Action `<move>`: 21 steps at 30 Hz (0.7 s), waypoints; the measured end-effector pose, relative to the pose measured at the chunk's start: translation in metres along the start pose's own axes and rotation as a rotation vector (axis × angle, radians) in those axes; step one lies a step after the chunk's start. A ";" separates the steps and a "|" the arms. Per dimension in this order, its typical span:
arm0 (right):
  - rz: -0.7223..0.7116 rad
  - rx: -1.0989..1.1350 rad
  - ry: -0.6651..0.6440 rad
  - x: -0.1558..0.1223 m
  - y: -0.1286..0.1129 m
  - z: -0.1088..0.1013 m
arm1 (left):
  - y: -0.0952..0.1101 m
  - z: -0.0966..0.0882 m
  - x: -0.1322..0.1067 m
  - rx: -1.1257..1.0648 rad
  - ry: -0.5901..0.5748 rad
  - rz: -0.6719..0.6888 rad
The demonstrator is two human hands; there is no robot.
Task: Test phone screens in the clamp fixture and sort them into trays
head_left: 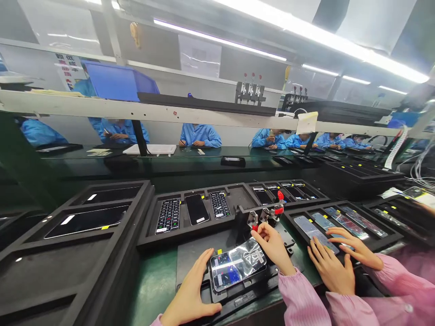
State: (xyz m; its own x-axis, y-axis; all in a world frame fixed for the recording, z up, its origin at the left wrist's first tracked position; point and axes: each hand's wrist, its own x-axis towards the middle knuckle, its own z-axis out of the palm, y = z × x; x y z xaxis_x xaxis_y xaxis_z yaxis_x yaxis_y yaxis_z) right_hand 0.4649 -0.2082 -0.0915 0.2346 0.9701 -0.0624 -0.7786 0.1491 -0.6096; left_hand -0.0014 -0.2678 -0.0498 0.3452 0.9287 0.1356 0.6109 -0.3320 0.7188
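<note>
Plastic film [254, 256] step: apparently pinching edge over phone [220, 284] with right fingers [264, 242], holding left fingers [203, 261] wide; likely brace phone next.

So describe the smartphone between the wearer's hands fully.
The smartphone lies face up on a black fixture. It has a silvery rim, a glossy screen with coloured patches, and a clear, wrinkled film toward its right end. A yellow tab shows at its upper left edge. The left hand spreads around its left end; the right hand is at its upper right corner, contact unclear.
</note>
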 end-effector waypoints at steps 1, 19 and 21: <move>-0.019 -0.047 0.006 0.000 0.001 0.000 | 0.000 0.000 0.000 -0.002 0.000 -0.006; 0.059 -0.103 0.000 0.000 -0.001 0.009 | -0.001 -0.004 0.001 0.002 -0.056 -0.008; -0.013 -0.214 0.041 -0.015 0.002 0.030 | -0.001 -0.006 0.003 0.013 -0.077 0.006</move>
State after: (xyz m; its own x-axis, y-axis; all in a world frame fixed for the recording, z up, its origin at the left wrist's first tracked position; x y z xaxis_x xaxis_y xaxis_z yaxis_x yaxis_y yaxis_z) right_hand 0.4425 -0.2168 -0.0679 0.2711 0.9590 -0.0831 -0.6351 0.1133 -0.7641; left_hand -0.0050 -0.2638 -0.0460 0.4022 0.9114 0.0870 0.6179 -0.3403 0.7088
